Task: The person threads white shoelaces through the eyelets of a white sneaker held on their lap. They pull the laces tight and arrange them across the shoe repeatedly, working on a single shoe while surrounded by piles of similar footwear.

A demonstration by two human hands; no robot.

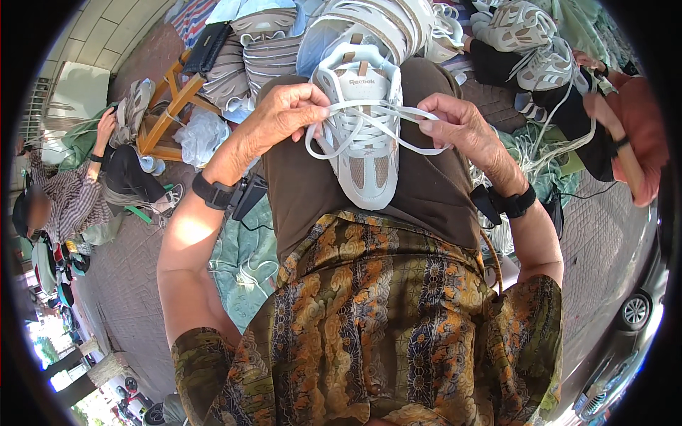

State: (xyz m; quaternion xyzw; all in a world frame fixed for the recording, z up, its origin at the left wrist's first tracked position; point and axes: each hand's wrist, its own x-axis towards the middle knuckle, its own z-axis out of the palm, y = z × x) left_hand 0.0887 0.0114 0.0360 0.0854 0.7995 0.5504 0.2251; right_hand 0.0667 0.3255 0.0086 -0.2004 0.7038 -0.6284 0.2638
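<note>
A white and beige sneaker (376,186) rests across my lap, its toe pointing toward me. Its white shoelace (423,150) is threaded through the eyelets and looped above the tongue. On the left of the shoe, my left hand (288,115) pinches one side of the lace between thumb and fingers. My right hand (460,131) pinches the other side, a little off the shoe's right edge. Between both hands the lace is stretched across the tongue, with loops hanging on either side. Whether a knot lies at the crossing I cannot tell.
Stacked shoe parts (266,71) and more sneakers lie beyond my knees. A wooden stool (170,106) with a black purse and a plastic bag (201,136) stand left. Co-workers with shoes sit at left and right. Bundled white laces (526,157) lie right; green sheeting (245,245) lies left.
</note>
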